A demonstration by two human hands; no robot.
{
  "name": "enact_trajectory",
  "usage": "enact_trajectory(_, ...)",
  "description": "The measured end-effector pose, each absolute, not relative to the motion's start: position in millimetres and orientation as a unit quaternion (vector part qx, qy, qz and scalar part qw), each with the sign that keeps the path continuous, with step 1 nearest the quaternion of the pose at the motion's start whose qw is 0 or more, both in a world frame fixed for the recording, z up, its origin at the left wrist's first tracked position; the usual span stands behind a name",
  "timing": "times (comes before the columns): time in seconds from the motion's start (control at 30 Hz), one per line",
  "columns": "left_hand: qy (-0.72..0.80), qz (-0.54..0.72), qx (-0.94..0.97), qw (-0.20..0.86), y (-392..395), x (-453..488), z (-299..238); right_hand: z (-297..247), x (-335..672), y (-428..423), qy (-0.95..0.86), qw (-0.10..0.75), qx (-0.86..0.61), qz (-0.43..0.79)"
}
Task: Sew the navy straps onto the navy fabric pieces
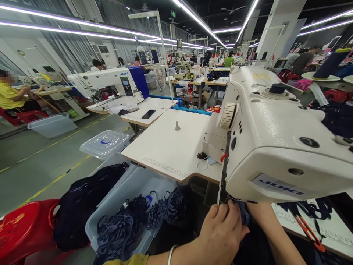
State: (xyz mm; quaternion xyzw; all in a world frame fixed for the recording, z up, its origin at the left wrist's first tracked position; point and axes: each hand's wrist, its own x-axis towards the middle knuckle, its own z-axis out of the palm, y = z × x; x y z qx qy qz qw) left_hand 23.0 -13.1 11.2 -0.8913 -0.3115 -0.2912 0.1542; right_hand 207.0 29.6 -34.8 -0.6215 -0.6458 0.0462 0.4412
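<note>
My left hand, with a bangle at the wrist, is at the working end of a white JUKI sewing machine. Its fingers are curled down onto dark navy fabric, pinching it beside the machine's narrow metal edge. From the right, my right hand reaches in under the machine head. Its fingers are hidden behind the head and my left hand, so its grip does not show. More dark cloth hangs below both hands.
A white tabletop extends left of the machine. Below it, a clear plastic bin holds navy patterned pieces, beside a red stool and dark cloth. Orange-handled scissors lie right. Another JUKI machine and several people are farther back.
</note>
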Motion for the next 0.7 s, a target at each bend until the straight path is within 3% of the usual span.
enact_trajectory(0.33,-0.307,-0.305,-0.896,0.101,-15,20,6,-20,207,29,-0.643,0.434,-0.624,0.100)
enact_trajectory(0.43,-0.345,-0.344,-0.870,-0.075,-17,9,1,-11,204,10,-0.600,0.440,-0.646,0.169)
enact_trajectory(0.53,-0.427,-0.384,-0.774,-0.266,-15,-8,-6,-2,194,-20,-0.465,0.516,-0.652,0.305)
enact_trajectory(0.6,-0.451,-0.337,-0.754,-0.339,-9,-22,-8,4,188,-39,-0.382,0.597,-0.594,0.381)
enact_trajectory(0.7,-0.433,-0.165,-0.779,-0.422,7,-49,-6,8,200,-59,-0.279,0.684,-0.519,0.431)
